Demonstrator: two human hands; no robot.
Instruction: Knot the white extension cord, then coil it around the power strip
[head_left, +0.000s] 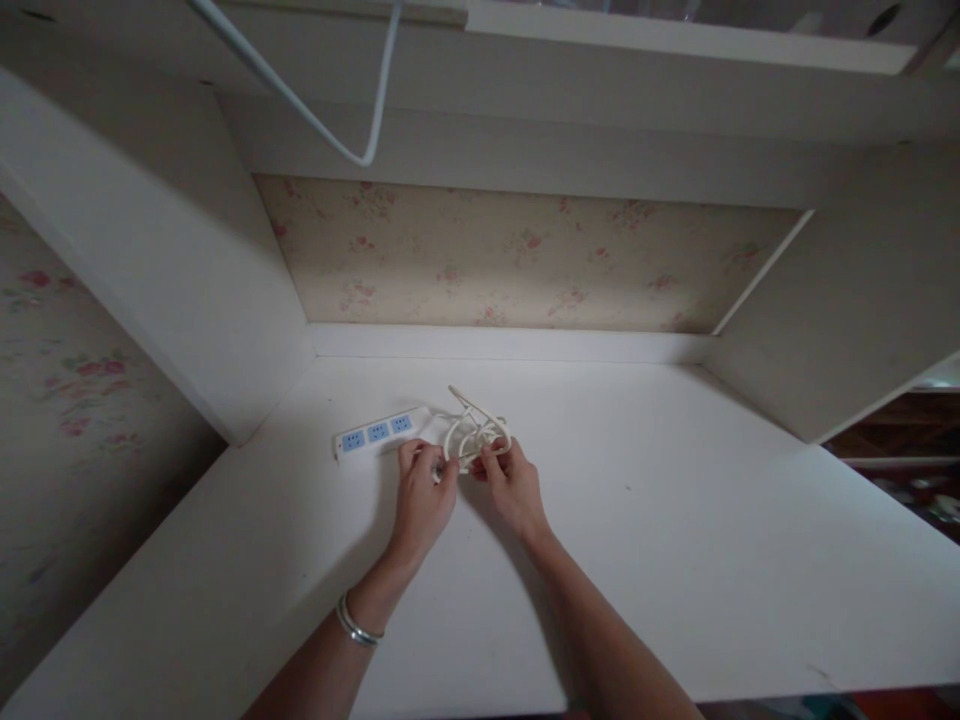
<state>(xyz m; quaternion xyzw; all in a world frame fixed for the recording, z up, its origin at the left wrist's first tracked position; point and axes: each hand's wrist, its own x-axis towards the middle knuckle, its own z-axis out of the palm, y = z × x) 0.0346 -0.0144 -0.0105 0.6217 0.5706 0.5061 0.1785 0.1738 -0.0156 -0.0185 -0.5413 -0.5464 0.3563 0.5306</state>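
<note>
A white power strip (377, 433) with three blue socket panels lies on the white desk, left of my hands. Its white cord (480, 425) is bunched in loose loops between and just beyond my hands. My left hand (425, 497) is closed on part of the cord near its lower left loops; what exactly sits under the fingertips is partly hidden. On the right of the bundle, my right hand (514, 485) pinches the cord loops between thumb and fingers. A silver bangle (358, 622) circles my left wrist.
White side panels (172, 220) flank the desk (675, 560), and floral wallpaper (510, 255) shows at the back. Overhead is a shelf (570, 90), with a pale bent rod or cable (330, 135) hanging at the upper left. The desk's front edge runs along the bottom.
</note>
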